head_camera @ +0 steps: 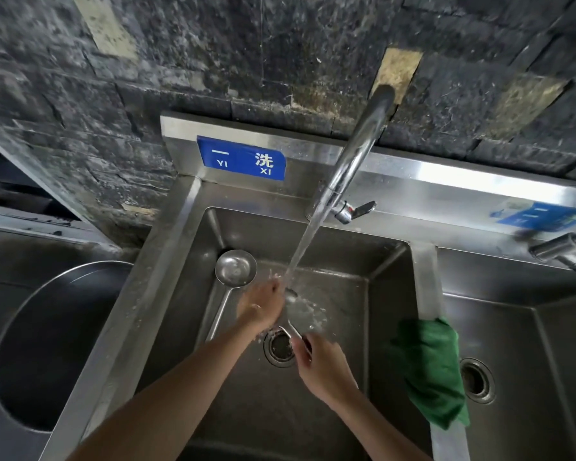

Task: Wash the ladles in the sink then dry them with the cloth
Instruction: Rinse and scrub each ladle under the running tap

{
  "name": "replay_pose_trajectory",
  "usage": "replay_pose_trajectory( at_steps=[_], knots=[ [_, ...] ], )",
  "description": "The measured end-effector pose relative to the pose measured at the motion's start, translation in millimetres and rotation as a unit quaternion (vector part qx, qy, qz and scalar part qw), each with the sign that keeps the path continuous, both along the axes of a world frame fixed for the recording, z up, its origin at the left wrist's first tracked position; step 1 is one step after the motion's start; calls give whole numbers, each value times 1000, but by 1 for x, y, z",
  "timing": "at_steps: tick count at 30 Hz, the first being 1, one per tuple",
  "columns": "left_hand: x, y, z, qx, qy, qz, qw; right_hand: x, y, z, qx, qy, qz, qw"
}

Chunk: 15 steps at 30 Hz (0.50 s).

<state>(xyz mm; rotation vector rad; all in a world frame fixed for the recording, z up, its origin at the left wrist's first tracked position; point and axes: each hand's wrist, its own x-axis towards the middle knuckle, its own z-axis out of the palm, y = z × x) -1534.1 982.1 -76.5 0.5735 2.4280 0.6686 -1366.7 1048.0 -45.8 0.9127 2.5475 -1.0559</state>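
Your right hand (324,364) pinches the steel ladle's handle (294,331) under the running tap water (301,251); your left hand's (260,306) spread fingers rub its bowl.

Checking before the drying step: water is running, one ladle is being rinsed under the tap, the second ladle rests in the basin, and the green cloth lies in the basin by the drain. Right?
Not quite. The green cloth hangs over the divider between the two basins, not by the drain. The head view shows it. The rest stands.
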Motion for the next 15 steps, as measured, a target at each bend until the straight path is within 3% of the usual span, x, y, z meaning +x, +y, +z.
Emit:
replay_pose_trajectory(
  at_steps=[3,5,7,11,15],
  knots=[
    [15,-6,-2,20,67,-32,997,-3,-1,-2,2,-13,-7,1000],
    [4,-13,-6,27,5,-2,1000,2,-4,-6,3,-21,10,1000],
    [-1,-17,-11,29,5,11,999,7,-6,-9,8,-26,19,999],
    [25,-20,-15,72,80,-85,991,3,-7,-9,9,-42,6,999],
    [8,-32,-19,66,-9,-10,998,9,-11,-8,41,-60,30,997]
  ],
)
